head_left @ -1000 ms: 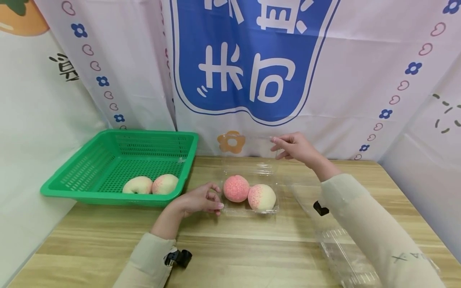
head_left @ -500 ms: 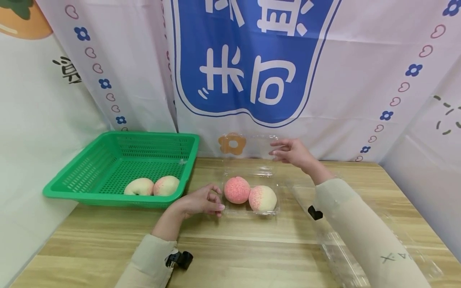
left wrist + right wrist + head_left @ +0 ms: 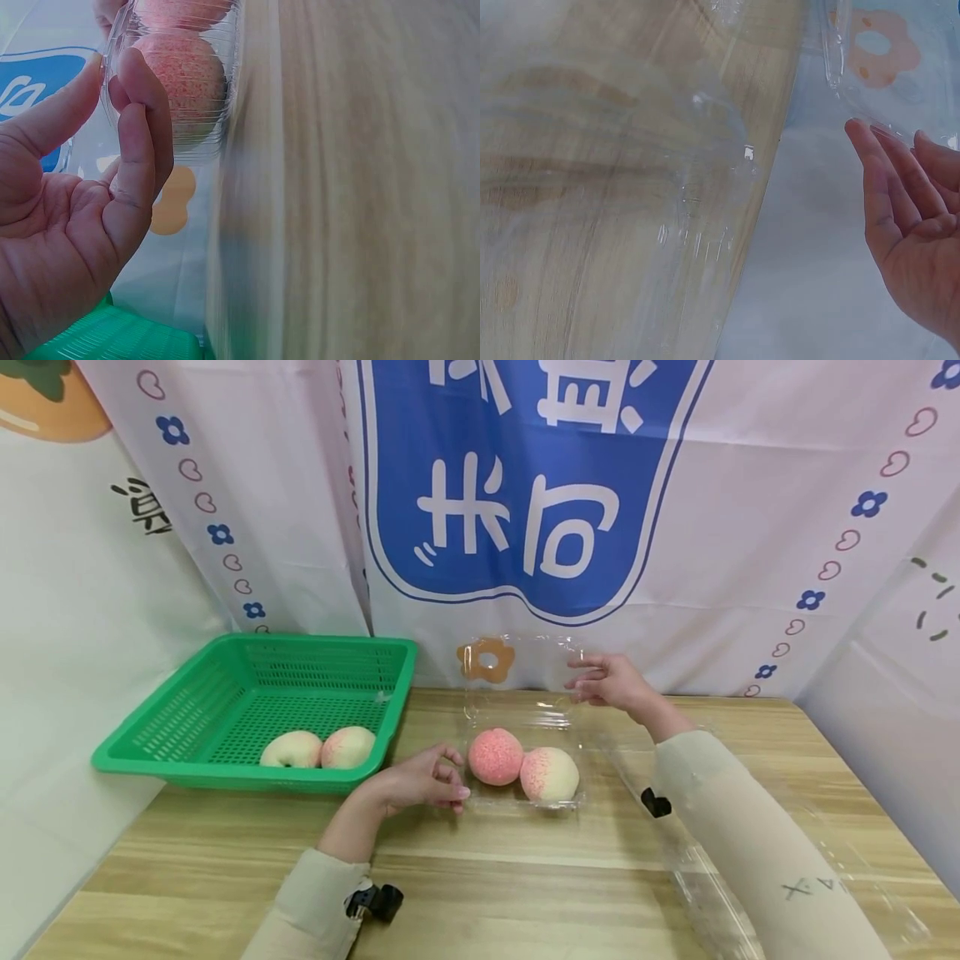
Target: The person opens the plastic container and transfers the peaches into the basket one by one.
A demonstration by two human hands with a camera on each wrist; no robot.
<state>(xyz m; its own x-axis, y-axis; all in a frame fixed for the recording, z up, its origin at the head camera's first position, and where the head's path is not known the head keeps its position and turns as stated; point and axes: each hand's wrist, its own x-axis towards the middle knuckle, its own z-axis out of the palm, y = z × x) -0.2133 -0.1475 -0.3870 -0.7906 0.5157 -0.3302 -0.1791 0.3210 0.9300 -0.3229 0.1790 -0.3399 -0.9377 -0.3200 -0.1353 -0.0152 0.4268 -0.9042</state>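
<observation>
A clear plastic clamshell box (image 3: 555, 805) stands open on the table with its lid (image 3: 534, 672) raised at the back. Inside it lie a pink peach (image 3: 496, 757) and a cream peach (image 3: 550, 775) with a pink blush, side by side. My left hand (image 3: 422, 778) pinches the box's rim at the front left corner between thumb and fingers, as the left wrist view shows (image 3: 90, 187). At the lid's right edge is my right hand (image 3: 611, 681), its fingers fairly straight; in the right wrist view the fingertips (image 3: 855, 127) lie at that edge.
At the left stands a green basket (image 3: 251, 777) holding two cream peaches (image 3: 291, 749). More clear plastic boxes (image 3: 708, 893) lie at the right, partly under the right sleeve. A printed cloth (image 3: 735, 518) hangs behind the wooden table (image 3: 480, 893).
My right hand has lowered a little along the lid's edge, and its fingers have straightened. The left hand stays at the box's corner, and the peaches have not moved.
</observation>
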